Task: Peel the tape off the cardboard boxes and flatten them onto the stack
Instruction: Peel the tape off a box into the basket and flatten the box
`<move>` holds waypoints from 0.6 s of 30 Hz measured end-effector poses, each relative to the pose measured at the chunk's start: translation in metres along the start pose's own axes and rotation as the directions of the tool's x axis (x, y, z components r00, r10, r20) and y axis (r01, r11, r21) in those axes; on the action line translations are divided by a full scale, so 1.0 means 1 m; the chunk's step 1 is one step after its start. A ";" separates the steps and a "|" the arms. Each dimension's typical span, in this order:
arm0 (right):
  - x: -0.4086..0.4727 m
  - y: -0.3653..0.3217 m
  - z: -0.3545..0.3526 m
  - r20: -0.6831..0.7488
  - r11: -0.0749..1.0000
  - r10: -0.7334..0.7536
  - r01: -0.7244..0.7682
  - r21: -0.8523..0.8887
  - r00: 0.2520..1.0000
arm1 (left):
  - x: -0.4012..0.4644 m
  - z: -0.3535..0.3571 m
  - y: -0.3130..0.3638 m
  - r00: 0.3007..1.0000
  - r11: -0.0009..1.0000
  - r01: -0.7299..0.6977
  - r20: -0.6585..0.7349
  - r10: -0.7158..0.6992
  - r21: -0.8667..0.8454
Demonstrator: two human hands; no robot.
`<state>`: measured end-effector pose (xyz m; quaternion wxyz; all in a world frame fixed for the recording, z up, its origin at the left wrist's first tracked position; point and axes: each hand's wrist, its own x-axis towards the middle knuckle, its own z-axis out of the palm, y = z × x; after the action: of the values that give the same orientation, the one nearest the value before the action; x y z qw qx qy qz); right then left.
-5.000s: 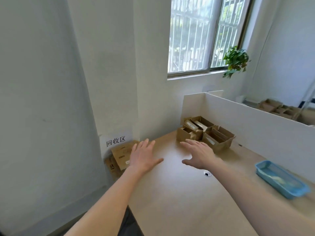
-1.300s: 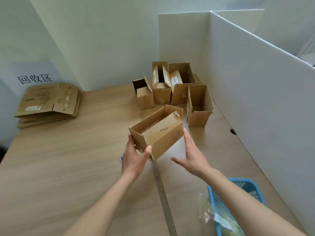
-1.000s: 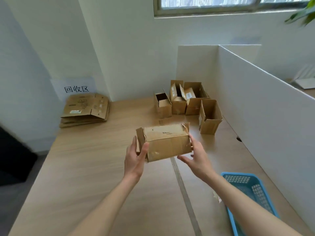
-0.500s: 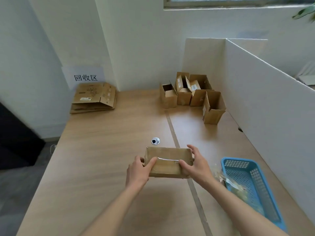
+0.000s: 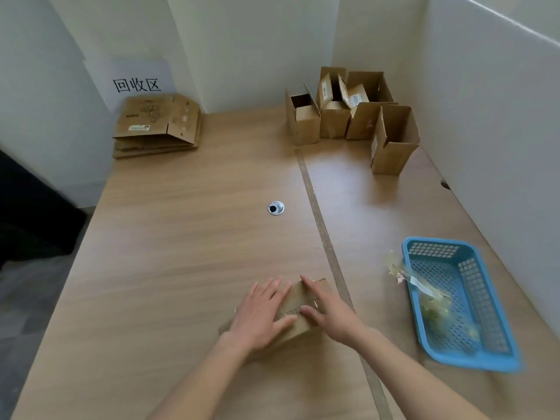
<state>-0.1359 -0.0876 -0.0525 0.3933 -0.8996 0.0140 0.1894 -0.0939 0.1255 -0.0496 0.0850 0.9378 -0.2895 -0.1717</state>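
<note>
Beside the blue basket (image 5: 472,356), both hands' flat, unclenched fingers (image 5: 274,291) press a cardboard box (image 5: 298,301) onto the table (image 5: 181,237).

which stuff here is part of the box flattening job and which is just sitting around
Part of the job:
- box under both hands
- left hand, right hand
- four open boxes at the back
- flattened stack by the sign
- blue basket holding peeled tape scraps

Just lying about:
- metal grommet
- white partition

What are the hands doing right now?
Left hand: open, palm flat on the cardboard box.
Right hand: open, fingers on the same box, not gripping.
</note>
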 end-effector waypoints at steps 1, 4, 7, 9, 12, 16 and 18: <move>-0.002 0.004 0.002 -0.025 0.998 -0.008 0.009 0.057 1.000 | -0.001 0.010 -0.002 1.000 1.000 0.010 0.018 -0.010 -0.010; -0.014 0.015 0.001 -0.098 0.967 0.018 0.008 0.254 0.995 | -0.008 0.027 -0.005 0.999 1.000 0.005 -0.035 -0.004 0.023; -0.026 0.029 0.003 -0.091 0.959 0.010 0.016 0.285 0.996 | -0.008 0.032 -0.002 0.985 0.992 -0.102 -0.128 0.112 0.080; -0.031 0.033 0.004 -0.123 0.950 0.016 0.023 0.312 0.992 | -0.007 0.032 0.005 0.981 0.991 -0.112 -0.153 0.121 0.069; -0.033 0.032 0.005 -0.167 0.945 0.018 0.038 0.326 0.986 | -0.006 0.033 0.019 0.993 0.999 -0.031 -0.113 0.035 0.040; -0.040 0.040 0.008 -0.238 0.960 0.057 0.012 0.280 0.970 | -0.006 0.040 0.032 0.992 0.996 0.052 -0.119 -0.043 0.076; -0.043 0.047 0.008 -0.294 0.971 0.106 -0.035 0.236 0.950 | -0.007 0.044 0.034 0.989 0.987 0.058 -0.143 -0.037 0.147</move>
<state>-0.1867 -0.1198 -0.0748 0.4797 -0.8659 0.1285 0.0596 -0.1330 0.0986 -0.0797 0.0297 0.9579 -0.2727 -0.0851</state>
